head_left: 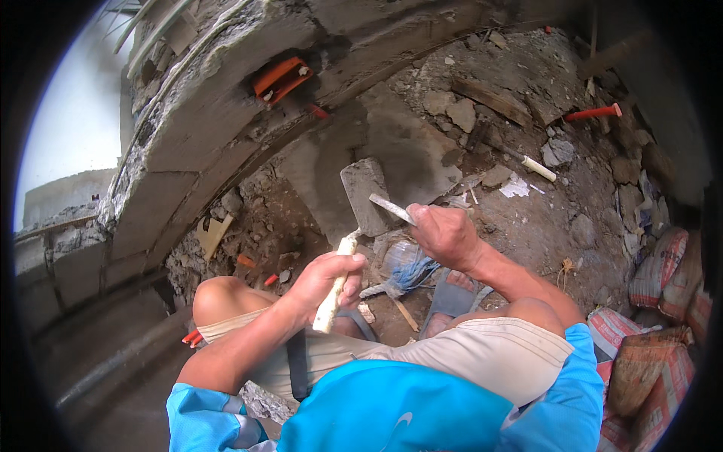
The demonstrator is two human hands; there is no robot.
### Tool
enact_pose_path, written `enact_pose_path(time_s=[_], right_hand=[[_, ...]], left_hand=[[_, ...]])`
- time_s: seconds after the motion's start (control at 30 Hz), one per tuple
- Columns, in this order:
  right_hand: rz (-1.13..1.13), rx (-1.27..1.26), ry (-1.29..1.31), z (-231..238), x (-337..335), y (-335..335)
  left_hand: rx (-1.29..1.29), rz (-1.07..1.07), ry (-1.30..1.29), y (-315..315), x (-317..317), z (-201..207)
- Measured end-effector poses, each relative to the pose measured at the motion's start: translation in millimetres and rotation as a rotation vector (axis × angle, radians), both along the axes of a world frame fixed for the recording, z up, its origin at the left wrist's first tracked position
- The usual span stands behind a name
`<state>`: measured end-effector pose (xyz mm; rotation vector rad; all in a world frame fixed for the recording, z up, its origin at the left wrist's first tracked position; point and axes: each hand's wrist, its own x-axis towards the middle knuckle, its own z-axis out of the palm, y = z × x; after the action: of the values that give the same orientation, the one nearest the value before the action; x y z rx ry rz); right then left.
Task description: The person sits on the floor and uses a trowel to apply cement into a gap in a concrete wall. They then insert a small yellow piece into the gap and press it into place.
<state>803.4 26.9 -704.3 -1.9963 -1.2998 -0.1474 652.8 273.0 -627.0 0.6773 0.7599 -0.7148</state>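
My left hand (324,280) is closed round the cream handle of a trowel (360,184). Its grey, mortar-smeared blade points away from me, above a wet cement patch (422,154) on the ground. In my right hand (449,235) is a thin whitish stick (390,207), gripped at one end. The stick's free tip reaches the right side of the blade; whether it touches cannot be told. Under my hands lies a clear and blue plastic bag (410,271), close to my sandalled foot (452,294).
A rough block wall (181,151) curves along the left, with an orange box (282,80) set in it. Rubble, a wood plank (491,102), an orange pipe (595,112) and a white-handled tool (538,168) lie to the right. Red-and-white sacks (657,267) are stacked at far right.
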Motion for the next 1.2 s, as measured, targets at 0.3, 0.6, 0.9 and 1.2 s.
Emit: enact_pose_path(time_s=[0.3, 0.6, 0.9, 1.2], right_hand=[[-0.018, -0.109, 0.052, -24.5, -3.9, 32.1], [-0.019, 0.154, 1.488, -44.3, -3.6, 21.8], [-0.153, 0.331, 1.721, -88.6, -2.3, 11.0], [-0.187, 0.36, 1.255, -91.8, -6.7, 31.8]], left_hand=[[-0.003, 0.022, 0.012, 15.4, -17.8, 6.7], [0.011, 0.053, -0.014, 18.0, -8.8, 5.3], [-0.052, 0.046, 0.031, 12.8, -9.0, -5.9], [-0.107, 0.013, 0.056, 7.1, -11.3, -5.1]])
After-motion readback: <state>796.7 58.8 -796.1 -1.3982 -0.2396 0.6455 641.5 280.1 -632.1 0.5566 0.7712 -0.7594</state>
